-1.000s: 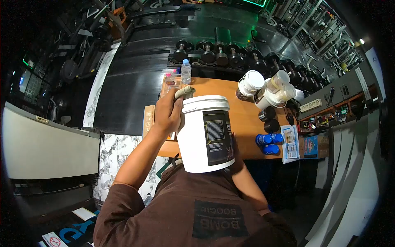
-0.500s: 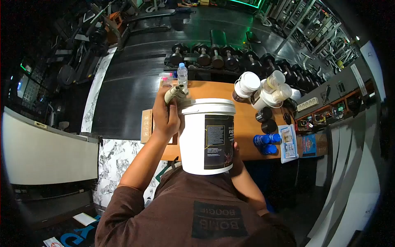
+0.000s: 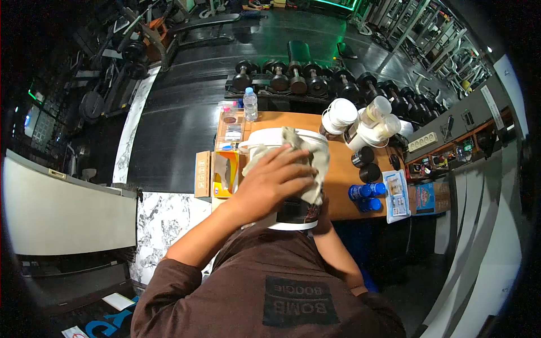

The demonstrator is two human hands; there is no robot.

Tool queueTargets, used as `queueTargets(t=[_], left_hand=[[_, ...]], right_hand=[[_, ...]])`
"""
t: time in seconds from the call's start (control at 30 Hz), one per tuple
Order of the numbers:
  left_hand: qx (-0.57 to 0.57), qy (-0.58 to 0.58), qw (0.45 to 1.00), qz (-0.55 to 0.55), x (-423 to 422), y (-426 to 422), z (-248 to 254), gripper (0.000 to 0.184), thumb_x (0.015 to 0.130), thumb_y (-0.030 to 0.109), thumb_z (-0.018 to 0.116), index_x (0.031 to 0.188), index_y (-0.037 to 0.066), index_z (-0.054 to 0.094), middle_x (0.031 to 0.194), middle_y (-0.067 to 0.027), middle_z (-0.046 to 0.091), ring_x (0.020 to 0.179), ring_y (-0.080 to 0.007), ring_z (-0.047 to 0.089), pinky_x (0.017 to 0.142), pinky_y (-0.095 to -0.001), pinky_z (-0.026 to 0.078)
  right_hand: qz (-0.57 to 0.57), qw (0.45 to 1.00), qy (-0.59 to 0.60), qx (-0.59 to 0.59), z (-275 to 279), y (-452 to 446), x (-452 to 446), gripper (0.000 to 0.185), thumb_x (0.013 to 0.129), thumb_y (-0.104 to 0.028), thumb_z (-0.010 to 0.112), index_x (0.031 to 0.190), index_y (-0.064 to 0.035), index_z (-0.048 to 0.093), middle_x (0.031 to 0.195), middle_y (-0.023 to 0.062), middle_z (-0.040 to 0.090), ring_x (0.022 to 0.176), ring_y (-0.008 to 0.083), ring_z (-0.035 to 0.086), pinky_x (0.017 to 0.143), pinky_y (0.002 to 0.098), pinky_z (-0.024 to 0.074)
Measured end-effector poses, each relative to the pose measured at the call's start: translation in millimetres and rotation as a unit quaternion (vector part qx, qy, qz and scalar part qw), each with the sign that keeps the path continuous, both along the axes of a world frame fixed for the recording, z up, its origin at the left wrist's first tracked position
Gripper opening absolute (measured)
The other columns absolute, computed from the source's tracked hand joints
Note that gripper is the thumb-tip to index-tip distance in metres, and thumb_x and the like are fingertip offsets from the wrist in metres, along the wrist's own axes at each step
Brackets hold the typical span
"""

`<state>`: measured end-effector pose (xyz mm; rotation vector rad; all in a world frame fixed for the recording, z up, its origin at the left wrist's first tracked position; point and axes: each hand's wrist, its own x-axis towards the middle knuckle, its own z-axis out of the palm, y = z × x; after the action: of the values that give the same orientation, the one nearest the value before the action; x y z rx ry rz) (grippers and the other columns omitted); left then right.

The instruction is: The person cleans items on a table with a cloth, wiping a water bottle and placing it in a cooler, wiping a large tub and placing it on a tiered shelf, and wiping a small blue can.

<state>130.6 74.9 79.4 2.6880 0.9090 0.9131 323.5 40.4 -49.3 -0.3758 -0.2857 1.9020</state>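
My left hand (image 3: 273, 188) lies flat, fingers extended, pressing a pale cloth (image 3: 316, 160) to the near side of a white bucket (image 3: 294, 215). My right hand (image 3: 322, 219) is at the bucket's right side; its fingers are hidden, so I cannot tell how firmly it grips. The bucket is close against my front, at the near edge of the worktop (image 3: 341, 169); what supports it is hidden. For even contact, I judge it best to spread the cloth under the whole palm, follow the curve in overlapping strokes and brace from the right. To the right are blue containers (image 3: 359, 192) and, farther, white tubs (image 3: 342, 114); to the left, a yellow box (image 3: 218, 190).
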Motion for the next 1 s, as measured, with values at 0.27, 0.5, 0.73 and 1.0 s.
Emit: queueTargets(t=[0.27, 0.5, 0.73, 1.0], left_hand=[[-0.052, 0.001, 0.98, -0.193, 6.1, -20.1, -7.4, 0.033, 0.089, 0.015, 0.059, 0.118, 0.009, 0.073, 0.126, -0.0053, 0.069, 0.13, -0.0272, 0.059, 0.105, -0.0454, 0.048], [-0.01, -0.074, 0.997, -0.026, -14.7, 24.5, -20.4, 0.034, 0.09, 0.014, 0.062, 0.122, 0.013, 0.073, 0.133, -0.0033, 0.07, 0.135, -0.0289, 0.055, 0.109, -0.0443, 0.045], [-0.068, -0.01, 0.974, -0.215, 11.6, -41.9, -15.5, 0.041, 0.088, 0.022, 0.054, 0.125, 0.009, 0.068, 0.135, -0.0051, 0.065, 0.136, -0.029, 0.054, 0.114, -0.0491, 0.04], [-0.042, -0.177, 0.982, -0.05, -33.1, 25.6, -46.0, 0.045, 0.077, 0.01, 0.077, 0.121, 0.009, 0.068, 0.133, -0.0066, 0.069, 0.13, -0.0333, 0.059, 0.111, -0.0483, 0.042]], right_hand=[[0.071, 0.995, 0.022, 0.07, -36.5, 11.4, 27.0, 0.075, 0.092, -0.05, 0.072, 0.146, -0.0022, 0.049, 0.13, 0.0127, 0.065, 0.113, 0.0276, 0.067, 0.095, 0.0426, 0.0574], [0.064, 0.982, 0.125, 0.126, -83.0, 20.3, 32.3, 0.07, 0.095, -0.046, 0.07, 0.145, -0.0022, 0.049, 0.126, 0.0106, 0.065, 0.108, 0.0259, 0.067, 0.092, 0.0401, 0.0577], [0.088, 0.991, 0.06, 0.084, -31.5, 9.2, 34.8, 0.051, 0.098, -0.033, 0.064, 0.14, -0.0057, 0.054, 0.116, 0.0091, 0.065, 0.102, 0.0194, 0.065, 0.086, 0.0347, 0.0562], [0.051, 0.992, 0.118, 0.017, -40.8, 3.4, 29.8, 0.071, 0.092, -0.057, 0.069, 0.145, -0.0109, 0.055, 0.139, 0.0154, 0.062, 0.123, 0.0336, 0.064, 0.103, 0.0572, 0.0536]])
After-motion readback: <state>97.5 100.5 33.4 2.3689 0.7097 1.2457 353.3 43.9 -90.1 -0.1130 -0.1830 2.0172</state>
